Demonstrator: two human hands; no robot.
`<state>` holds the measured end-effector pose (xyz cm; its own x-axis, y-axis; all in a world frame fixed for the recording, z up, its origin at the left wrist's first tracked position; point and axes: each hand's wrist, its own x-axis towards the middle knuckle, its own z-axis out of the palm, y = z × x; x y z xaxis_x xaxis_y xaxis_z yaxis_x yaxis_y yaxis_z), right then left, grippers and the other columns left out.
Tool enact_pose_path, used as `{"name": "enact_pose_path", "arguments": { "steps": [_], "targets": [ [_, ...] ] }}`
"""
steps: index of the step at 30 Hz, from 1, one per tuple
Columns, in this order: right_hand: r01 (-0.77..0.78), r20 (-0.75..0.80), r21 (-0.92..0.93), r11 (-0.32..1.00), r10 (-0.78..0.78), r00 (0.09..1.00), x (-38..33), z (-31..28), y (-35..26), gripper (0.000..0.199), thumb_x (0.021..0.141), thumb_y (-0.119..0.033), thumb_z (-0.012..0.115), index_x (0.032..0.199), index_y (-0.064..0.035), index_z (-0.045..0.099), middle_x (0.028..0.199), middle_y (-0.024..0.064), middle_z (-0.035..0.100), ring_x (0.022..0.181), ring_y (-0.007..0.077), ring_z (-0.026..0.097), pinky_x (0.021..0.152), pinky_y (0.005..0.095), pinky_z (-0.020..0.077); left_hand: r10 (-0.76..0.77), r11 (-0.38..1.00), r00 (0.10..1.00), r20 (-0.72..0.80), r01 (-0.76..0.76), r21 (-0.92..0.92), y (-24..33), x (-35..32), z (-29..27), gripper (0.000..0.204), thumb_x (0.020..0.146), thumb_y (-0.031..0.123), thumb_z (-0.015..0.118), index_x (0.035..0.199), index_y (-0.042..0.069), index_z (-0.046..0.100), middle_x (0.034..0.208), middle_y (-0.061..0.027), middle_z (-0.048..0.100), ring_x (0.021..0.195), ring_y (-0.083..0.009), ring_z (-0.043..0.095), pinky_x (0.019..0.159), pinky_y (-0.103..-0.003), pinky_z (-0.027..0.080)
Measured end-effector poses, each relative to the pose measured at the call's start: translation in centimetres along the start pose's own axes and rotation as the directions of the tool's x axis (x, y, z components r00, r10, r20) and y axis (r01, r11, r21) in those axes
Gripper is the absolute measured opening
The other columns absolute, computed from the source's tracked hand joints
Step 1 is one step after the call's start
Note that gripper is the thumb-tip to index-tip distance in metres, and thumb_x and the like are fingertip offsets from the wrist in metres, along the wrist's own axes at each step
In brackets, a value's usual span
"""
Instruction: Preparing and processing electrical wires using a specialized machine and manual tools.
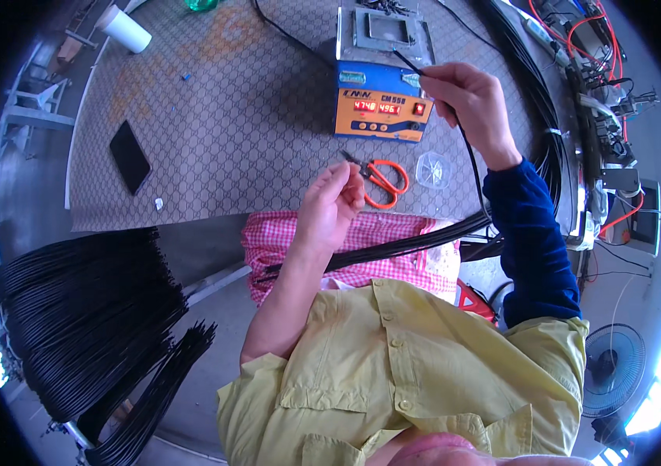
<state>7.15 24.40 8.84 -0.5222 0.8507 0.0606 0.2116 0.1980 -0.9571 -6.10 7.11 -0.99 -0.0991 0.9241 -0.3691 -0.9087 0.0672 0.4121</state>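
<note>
Black cable (466, 147) — one, right hand (474, 101), likely pinched

A: Free room around the solder pot (383, 85)?

B: Left of it, a wide stretch of patterned mat (229, 132) is open as far as the phone (129, 155) and the white cup (123, 29).

A: In front of it?

B: Tight. The scissors (381, 177) and the small clear lid (432, 169) lie just below it, with the left hand (332, 203) beside them.

A: Right side?

B: Blocked. The right hand (472, 101) holds a black wire (466, 147) over its corner, and a thick cable bundle (536, 101) runs past.
</note>
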Motion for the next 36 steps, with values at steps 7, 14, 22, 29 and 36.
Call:
{"name": "enact_pose_path", "arguments": {
  "steps": [7, 14, 22, 29, 36],
  "targets": [
    [0.040, -0.137, -0.442, 0.896, -0.112, 0.984, 5.0, -0.2, 1.9, 0.018, 0.068, -0.014, 0.065, 0.083, -0.0027, 0.064, 0.061, 0.0068, 0.061, 0.050, 0.0094, 0.056, 0.049, 0.0227, 0.0446, -0.007, 1.000, 0.993, -0.117, 0.005, -0.018, 0.0, 0.6, -1.7, 0.014, 0.085, 0.017, 0.051, 0.086, 0.004, 0.056, 0.071, -0.0023, 0.055, 0.061, -0.0109, 0.050, 0.054, -0.022, 0.041],
    [0.109, -0.116, -0.592, 0.799, -0.218, 0.969, 7.2, -0.1, 3.7, 0.017, 0.065, -0.016, 0.065, 0.078, -0.0053, 0.065, 0.065, 0.0113, 0.061, 0.058, 0.0210, 0.060, 0.058, 0.0281, 0.0469, -0.018, 1.000, 0.981, -0.194, 0.018, -0.004, -0.1, 0.8, -2.7, 0.014, 0.085, 0.017, 0.051, 0.085, 0.004, 0.056, 0.071, -0.0020, 0.054, 0.060, -0.0107, 0.049, 0.054, -0.022, 0.040],
    [0.088, -0.098, -0.637, 0.765, -0.194, 0.976, 7.6, -0.3, 3.5, 0.017, 0.064, -0.016, 0.065, 0.076, -0.0051, 0.065, 0.067, 0.0123, 0.062, 0.062, 0.0227, 0.061, 0.059, 0.0293, 0.0472, -0.019, 1.000, 0.981, -0.191, 0.017, -0.013, -0.2, 1.0, -3.2, 0.013, 0.085, 0.017, 0.052, 0.085, 0.004, 0.056, 0.070, -0.0025, 0.054, 0.059, -0.0115, 0.050, 0.053, -0.023, 0.040],
    [0.075, -0.085, -0.650, 0.757, -0.170, 0.982, 7.8, -0.5, 3.6, 0.017, 0.064, -0.016, 0.065, 0.077, -0.0053, 0.066, 0.068, 0.0127, 0.061, 0.063, 0.0239, 0.061, 0.060, 0.0304, 0.0472, -0.024, 1.000, 0.973, -0.231, 0.025, 0.002, -0.1, 0.9, -2.8, 0.013, 0.085, 0.016, 0.051, 0.087, 0.004, 0.054, 0.070, -0.0007, 0.052, 0.060, -0.0082, 0.048, 0.053, -0.021, 0.039],
    [0.115, -0.095, -0.640, 0.759, -0.227, 0.969, 7.6, -0.6, 3.4, 0.017, 0.064, -0.016, 0.064, 0.077, -0.0050, 0.065, 0.068, 0.0122, 0.061, 0.063, 0.0245, 0.061, 0.060, 0.0304, 0.0470, -0.015, 1.000, 0.978, -0.208, 0.014, -0.007, -0.2, 0.9, -3.0, 0.013, 0.085, 0.017, 0.051, 0.086, 0.005, 0.055, 0.069, -0.0003, 0.053, 0.059, -0.0081, 0.049, 0.054, -0.021, 0.040]
  ]
}}
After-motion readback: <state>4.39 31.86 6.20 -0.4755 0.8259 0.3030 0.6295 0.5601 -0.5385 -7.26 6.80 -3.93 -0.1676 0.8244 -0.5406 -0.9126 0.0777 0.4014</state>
